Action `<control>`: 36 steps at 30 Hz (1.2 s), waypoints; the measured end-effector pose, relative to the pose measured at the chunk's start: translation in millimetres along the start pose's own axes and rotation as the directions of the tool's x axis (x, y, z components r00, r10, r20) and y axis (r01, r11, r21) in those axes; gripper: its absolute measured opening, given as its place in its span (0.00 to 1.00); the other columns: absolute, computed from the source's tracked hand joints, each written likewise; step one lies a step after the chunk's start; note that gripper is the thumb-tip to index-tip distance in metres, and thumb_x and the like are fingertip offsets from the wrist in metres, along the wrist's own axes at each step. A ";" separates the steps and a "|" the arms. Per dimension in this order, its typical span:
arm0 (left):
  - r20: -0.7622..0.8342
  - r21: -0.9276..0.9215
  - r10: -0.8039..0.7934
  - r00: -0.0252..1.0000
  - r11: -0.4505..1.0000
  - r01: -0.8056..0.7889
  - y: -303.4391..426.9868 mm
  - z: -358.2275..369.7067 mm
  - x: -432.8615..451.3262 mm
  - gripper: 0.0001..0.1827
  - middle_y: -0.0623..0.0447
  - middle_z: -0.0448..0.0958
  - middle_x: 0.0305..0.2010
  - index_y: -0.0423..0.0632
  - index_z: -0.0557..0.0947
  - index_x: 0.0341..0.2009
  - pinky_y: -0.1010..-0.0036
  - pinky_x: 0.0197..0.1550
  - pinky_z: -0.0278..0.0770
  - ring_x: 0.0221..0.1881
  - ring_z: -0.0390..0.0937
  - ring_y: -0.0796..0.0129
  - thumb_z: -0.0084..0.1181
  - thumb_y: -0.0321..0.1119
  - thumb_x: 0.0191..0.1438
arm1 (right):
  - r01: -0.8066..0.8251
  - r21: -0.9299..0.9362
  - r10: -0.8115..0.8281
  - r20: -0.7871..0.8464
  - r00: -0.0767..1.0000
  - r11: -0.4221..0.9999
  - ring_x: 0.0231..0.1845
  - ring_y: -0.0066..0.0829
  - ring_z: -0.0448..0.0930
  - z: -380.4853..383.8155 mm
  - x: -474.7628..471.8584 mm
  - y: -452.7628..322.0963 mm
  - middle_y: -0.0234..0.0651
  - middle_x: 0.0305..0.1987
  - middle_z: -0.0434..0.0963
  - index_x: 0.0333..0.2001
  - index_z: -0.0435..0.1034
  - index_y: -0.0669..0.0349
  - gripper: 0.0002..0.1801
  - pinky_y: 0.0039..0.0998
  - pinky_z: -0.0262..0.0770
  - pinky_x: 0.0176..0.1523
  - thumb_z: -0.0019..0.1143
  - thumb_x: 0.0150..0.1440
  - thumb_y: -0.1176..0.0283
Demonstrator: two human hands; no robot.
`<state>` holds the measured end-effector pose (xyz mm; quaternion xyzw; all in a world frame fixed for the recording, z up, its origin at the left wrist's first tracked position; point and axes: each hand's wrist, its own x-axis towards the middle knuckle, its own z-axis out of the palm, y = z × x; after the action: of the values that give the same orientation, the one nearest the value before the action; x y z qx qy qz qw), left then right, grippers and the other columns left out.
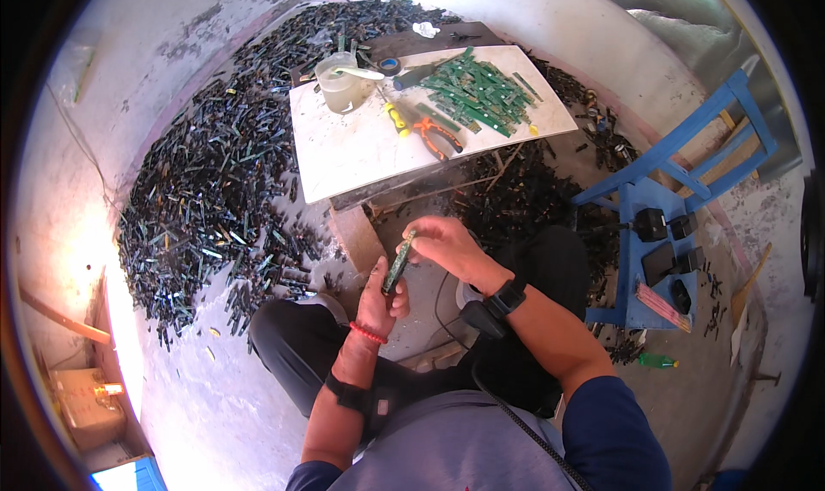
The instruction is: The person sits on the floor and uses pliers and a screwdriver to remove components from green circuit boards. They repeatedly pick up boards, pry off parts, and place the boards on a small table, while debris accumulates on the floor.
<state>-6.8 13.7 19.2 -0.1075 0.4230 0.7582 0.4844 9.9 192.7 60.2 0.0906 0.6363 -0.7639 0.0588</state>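
Note:
A narrow green circuit board strip, dark along its lower part, stands tilted between my hands above my lap. My left hand, with a red beaded bracelet at the wrist, grips its lower end. The fingertips of my right hand pinch its upper end. Beyond them on the white-topped table are a heap of green circuit board strips, orange-handled pliers, a yellow-handled screwdriver and a plastic jug with cloudy liquid and a white-handled tool.
Dark strips lie in a large pile on the floor at left, with more dark pieces under the table. A blue wooden chair with black devices stands at right, near a green bottle. A black cable runs over my shirt.

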 end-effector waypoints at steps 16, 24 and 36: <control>-0.103 0.125 0.108 0.989 0.988 -0.095 -1.1 -0.7 2.4 0.22 0.59 0.60 0.14 0.49 0.69 0.23 0.80 0.14 0.48 0.12 0.54 0.76 0.45 0.53 0.59 | -0.103 0.096 0.117 -0.153 0.981 0.990 0.31 0.23 0.79 2.6 0.8 8.9 0.35 0.31 0.77 0.37 0.70 0.67 0.09 0.23 0.78 0.36 0.50 0.53 0.75; -0.002 0.310 0.236 0.972 0.924 -0.223 -4.2 -2.6 2.8 0.21 0.60 0.62 0.15 0.49 0.71 0.26 0.82 0.14 0.49 0.13 0.55 0.79 0.49 0.54 0.57 | -0.171 0.089 0.186 -0.209 0.960 0.981 0.29 0.23 0.79 1.6 0.9 6.1 0.35 0.30 0.78 0.36 0.71 0.67 0.10 0.22 0.77 0.34 0.50 0.55 0.72; -0.049 0.359 0.276 0.960 0.902 -0.241 -1.8 0.2 0.0 0.22 0.56 0.63 0.13 0.49 0.68 0.23 0.81 0.13 0.47 0.11 0.55 0.78 0.42 0.51 0.62 | -0.131 0.173 0.162 -0.177 0.971 0.976 0.27 0.21 0.79 2.6 1.4 13.2 0.34 0.29 0.77 0.37 0.71 0.67 0.10 0.21 0.77 0.32 0.51 0.56 0.70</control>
<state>-5.3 14.1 18.4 0.0001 0.5847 0.7222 0.3696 11.1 187.8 47.7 0.2141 0.5670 -0.7940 0.0468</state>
